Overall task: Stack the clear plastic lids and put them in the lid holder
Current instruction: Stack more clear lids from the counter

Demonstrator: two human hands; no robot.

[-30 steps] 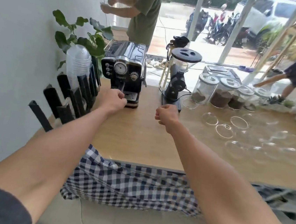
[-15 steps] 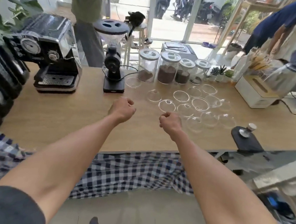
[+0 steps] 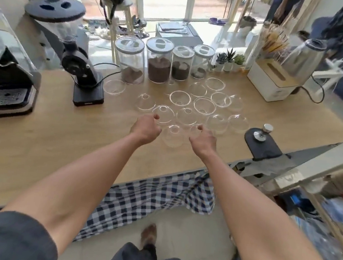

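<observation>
Several clear plastic dome lids [image 3: 204,105] lie spread over the wooden table [image 3: 37,147], some dome up, some rim up. The nearest lid [image 3: 172,136] sits between my two hands. My left hand [image 3: 146,127] hovers just left of it with fingers loosely curled and nothing in it. My right hand [image 3: 204,138] hovers just right of it, fingers also curled, its fingertips close to another lid [image 3: 195,130]; whether they touch is unclear. The lid holder is out of view.
A black coffee grinder [image 3: 76,64] and an espresso machine [image 3: 3,91] stand at the left. Several glass jars [image 3: 159,62] line the back. A white box [image 3: 274,79] with a kettle [image 3: 303,59] sits back right. A black tamper mat [image 3: 262,142] lies at the table's right edge.
The view has swung right, from the lid holder and espresso machine to the scattered lids. Both hands have moved forward to either side of the nearest lid and loosened from fists.
</observation>
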